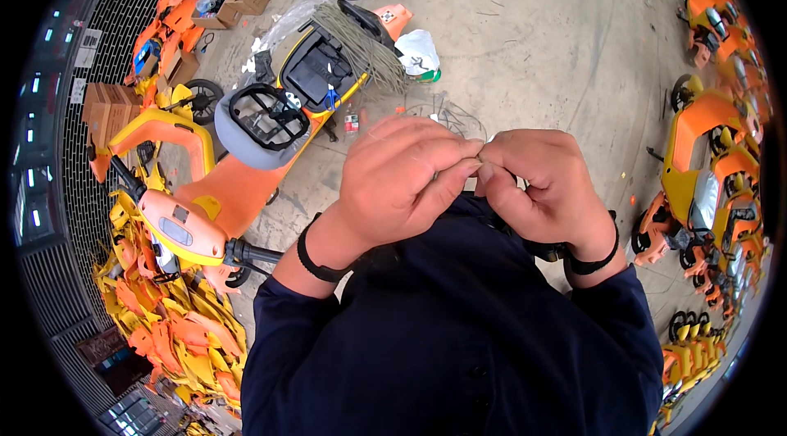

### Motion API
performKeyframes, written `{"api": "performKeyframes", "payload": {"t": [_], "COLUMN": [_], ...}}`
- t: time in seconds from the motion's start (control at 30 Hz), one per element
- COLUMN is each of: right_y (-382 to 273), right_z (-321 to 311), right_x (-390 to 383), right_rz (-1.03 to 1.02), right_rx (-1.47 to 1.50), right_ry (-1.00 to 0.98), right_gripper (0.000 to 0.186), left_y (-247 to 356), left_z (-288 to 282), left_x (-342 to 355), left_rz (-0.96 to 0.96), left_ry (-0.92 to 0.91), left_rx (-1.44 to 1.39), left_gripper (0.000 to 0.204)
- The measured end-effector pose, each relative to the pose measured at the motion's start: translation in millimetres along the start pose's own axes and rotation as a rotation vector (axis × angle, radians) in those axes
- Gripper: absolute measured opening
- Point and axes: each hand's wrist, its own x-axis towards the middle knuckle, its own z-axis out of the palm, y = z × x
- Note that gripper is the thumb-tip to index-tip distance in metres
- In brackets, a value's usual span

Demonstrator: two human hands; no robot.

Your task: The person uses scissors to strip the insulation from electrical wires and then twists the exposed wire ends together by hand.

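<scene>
- Fingers (449, 153) of bare left hand (395, 179) and right hand (545, 179) are pinched mid-frame; contents cannot be told.
- If slackened, anything held could be dropped onto grey concrete floor (566, 43).

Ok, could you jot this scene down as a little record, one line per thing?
Left hand: thumb and forefinger pinched, close against the right hand's fingertips
Right hand: also pinched; anything held is too small to make out
Nearest vehicle: orange-and-yellow scooter, to the person's left
On its rear: bundle of thin cables; blue-handled scissors
Far left: heap of body panels, yellow and orange
Far right: more scooters
</scene>
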Motion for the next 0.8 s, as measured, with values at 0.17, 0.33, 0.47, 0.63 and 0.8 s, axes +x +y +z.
{"api": "performKeyframes", "payload": {"t": [0.17,0.33,0.47,0.63,0.8], "right_y": [1.7,3.2,3.9,6.1,9.5], "right_z": [3.7,6.9,7.5,5.0,0.9], "right_x": [1.7,3.0,3.7,5.2,7.5], "right_rz": [-0.049,-0.092,-0.116,-0.092,-0.130], "right_rx": [-0.090,-0.137,-0.090,-0.050,-0.131], "right_ry": [0.023,0.036,0.028,0.057,0.031], "right_gripper": [0.009,0.011,0.010,0.010,0.011], "left_y": [4.6,3.0,0.9,-2.5,-4.2], "left_z": [-2.6,2.9,4.7,2.1,-2.0], "left_x": [3.8,1.0,-1.8,-0.7,6.6], "left_rz": [0.039,0.085,0.080,-0.048,0.025], "left_ry": [-0.039,0.062,0.085,0.044,-0.031], "left_rx": [0.108,0.195,0.176,-0.031,0.005], "left_gripper": [0.016,0.020,0.020,0.018,0.012]}}
